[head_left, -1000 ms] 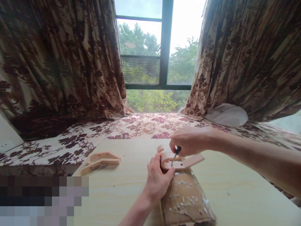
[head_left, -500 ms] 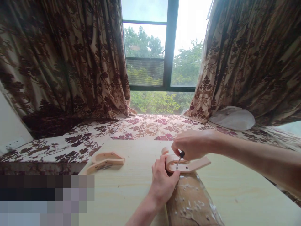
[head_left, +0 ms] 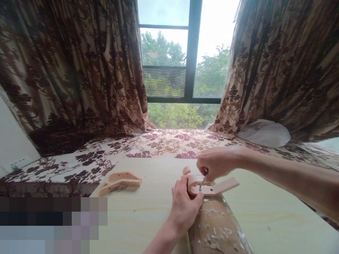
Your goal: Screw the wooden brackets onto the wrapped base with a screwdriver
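A pale curved wooden piece [head_left: 227, 186] lies over the far end of a brown board [head_left: 215, 225]. Around its curved left end my left hand [head_left: 185, 203] is closed, with the thumb at its front edge. My right hand [head_left: 219, 160] is wrapped round the dark handle of a screwdriver [head_left: 203, 181]. The shaft slants down to the wooden piece, its tip at a spot just above my left thumb. A dark hole shows to the right of the tip. Most of the handle is hidden in my right fingers.
Another curved wooden piece [head_left: 124, 182] lies on the left of the pale tabletop [head_left: 143, 218], with small thin items beside it. A small rounded wooden part [head_left: 186, 170] stands behind my left hand. White plastic [head_left: 265, 133] rests on the patterned cloth [head_left: 169, 139] by the window.
My right hand has turned slightly around the screwdriver handle, and less of the handle shows. The whole view has shifted a little; my left hand keeps its hold.
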